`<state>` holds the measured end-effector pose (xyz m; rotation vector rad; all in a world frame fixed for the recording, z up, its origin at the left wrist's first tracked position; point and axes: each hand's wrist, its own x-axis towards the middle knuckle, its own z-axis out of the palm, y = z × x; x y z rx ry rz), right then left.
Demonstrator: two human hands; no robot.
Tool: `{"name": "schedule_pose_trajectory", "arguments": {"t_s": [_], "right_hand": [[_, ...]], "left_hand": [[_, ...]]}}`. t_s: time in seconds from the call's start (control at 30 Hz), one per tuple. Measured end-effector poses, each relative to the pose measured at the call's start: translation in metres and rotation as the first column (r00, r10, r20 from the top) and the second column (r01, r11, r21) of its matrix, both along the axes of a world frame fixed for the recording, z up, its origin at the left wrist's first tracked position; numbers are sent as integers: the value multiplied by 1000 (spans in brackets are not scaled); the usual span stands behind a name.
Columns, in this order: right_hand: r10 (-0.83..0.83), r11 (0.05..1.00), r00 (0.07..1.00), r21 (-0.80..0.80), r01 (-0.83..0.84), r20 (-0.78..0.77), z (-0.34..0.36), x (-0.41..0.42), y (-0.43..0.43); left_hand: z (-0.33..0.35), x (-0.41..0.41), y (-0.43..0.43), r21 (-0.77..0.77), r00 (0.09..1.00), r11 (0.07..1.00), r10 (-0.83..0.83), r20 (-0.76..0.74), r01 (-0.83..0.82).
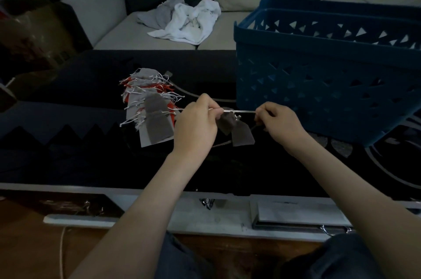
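A small grey drawstring pouch hangs from a white drawstring stretched level between my hands above the dark table. My left hand pinches the string's left end, and my right hand pinches its right end. The pouch's mouth is bunched up at the string. Just left of my left hand lies a pile of grey and red drawstring pouches, their white strings sticking out on both sides.
A blue plastic basket with triangular holes stands on the table at the right, close behind my right hand. White and grey towels lie crumpled on the sofa behind. A cardboard box sits at the far left.
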<state>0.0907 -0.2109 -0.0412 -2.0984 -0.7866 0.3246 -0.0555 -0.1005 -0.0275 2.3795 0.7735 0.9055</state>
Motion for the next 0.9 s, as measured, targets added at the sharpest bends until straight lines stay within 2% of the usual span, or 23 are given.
{"name": "schedule_pose_trajectory", "arguments": {"t_s": [0.1, 0.17, 0.27, 0.33, 0.4, 0.43, 0.47, 0.53, 0.6, 0.67, 0.7, 0.77, 0.83, 0.9], "right_hand": [[11, 1000, 995, 29, -8, -100, 0, 1, -2], [57, 995, 996, 79, -52, -63, 2, -4, -2], [232, 950, 972, 227, -216, -46, 10, -18, -2], [354, 907, 933, 269, -324, -69, 16, -27, -3], [412, 889, 907, 261, -377, -92, 18, -33, -2], [422, 884, 901, 265, -385, -100, 18, -34, -2], [424, 882, 899, 275, -383, -106, 18, -35, -1], [430, 875, 892, 305, -376, -136, 17, -34, 0], [447, 867, 880, 323, -381, -163, 17, -33, -1], [452, 866, 875, 319, -385, -170, 15, -30, -1], [454, 865, 875, 319, -387, -169, 14, -30, -2], [464, 858, 868, 334, -391, -177, 14, -29, -2], [481, 844, 855, 366, -391, -195, 14, -29, -3], [505, 826, 832, 406, -391, -227, 16, -28, -4]], "left_hand": [[0, -1, 0, 65, 999, 997, -32, 14, 31], [-1, -1, 1, 71, 996, 994, -80, 32, 77], [1, 0, 0, 99, 988, 985, -149, 44, 144], [5, 0, -3, 124, 981, 977, -181, 73, 171], [7, 1, -6, 66, 972, 979, -200, 125, 193], [8, 2, -7, -52, 962, 973, -213, 171, 225], [10, 2, -9, -234, 945, 931, -227, 234, 282], [12, 4, -11, -566, 908, 724, -216, 358, 395], [13, 7, -11, -702, 894, 565, -171, 414, 433], [14, 9, -10, -762, 876, 456, -93, 474, 461], [14, 9, -9, -769, 865, 431, -62, 497, 473], [14, 9, -8, -740, 860, 467, -94, 502, 484], [11, 6, -6, -652, 863, 581, -203, 463, 487], [8, 4, -2, -495, 858, 712, -322, 401, 498]]}}
